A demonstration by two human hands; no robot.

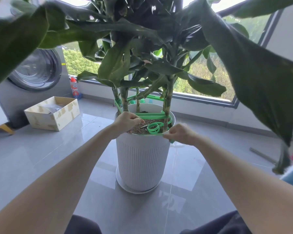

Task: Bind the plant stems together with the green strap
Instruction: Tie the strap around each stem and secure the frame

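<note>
We are gripping the green strap (152,116) with both hands, left hand (127,122) and right hand (181,134) pinching it over the pot (142,159). It is running crosswise around the upright stems (167,105). Our fingers are hiding the strap where we grip it.

pot (142,162) on saucer (120,181) on floor (41,157), centre | stems (167,105) in pot | strap (152,115) round stems, loose coil on soil (139,127) | box (41,119) left of pot | washer (35,70) behind box | bottle (74,89) right of washer | window (201,70) behind pot
</note>
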